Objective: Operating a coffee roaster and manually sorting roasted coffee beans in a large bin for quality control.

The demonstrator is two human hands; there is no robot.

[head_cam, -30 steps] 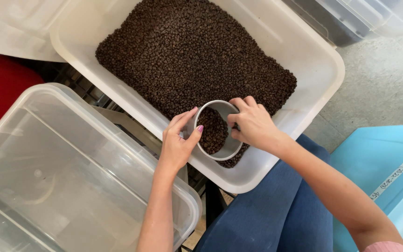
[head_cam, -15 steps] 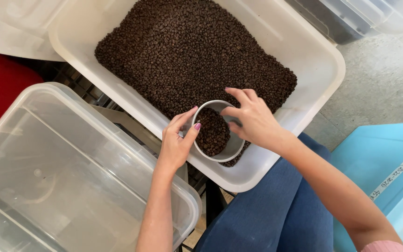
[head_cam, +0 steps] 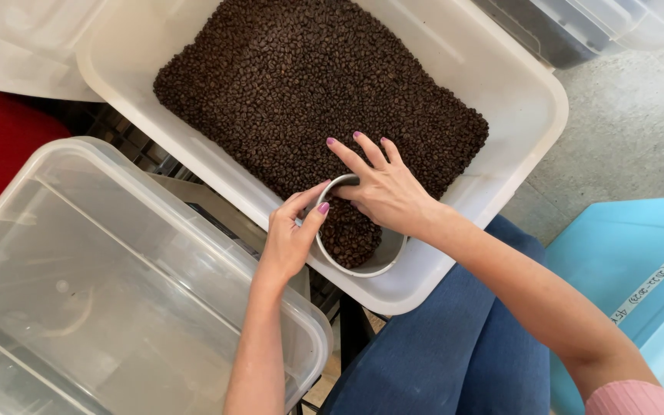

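A large white tub (head_cam: 536, 115) holds a heap of dark roasted coffee beans (head_cam: 317, 84). At its near edge a round white cup (head_cam: 374, 257), partly filled with beans, lies tilted in the heap. My left hand (head_cam: 290, 234) grips the cup's left rim with thumb and fingers. My right hand (head_cam: 382, 184) rests flat over the cup's far rim, fingers spread onto the beans, palm down.
A clear empty plastic bin (head_cam: 109, 284) stands at the lower left, close to my left forearm. Another white lid or tub (head_cam: 17, 46) lies at the top left. A light blue box (head_cam: 639, 253) sits right, beside my blue-trousered legs (head_cam: 455, 346).
My right hand has left the cup's right rim and spread flat across the cup's top and the beans. The cup has sunk lower into the heap and holds more beans.
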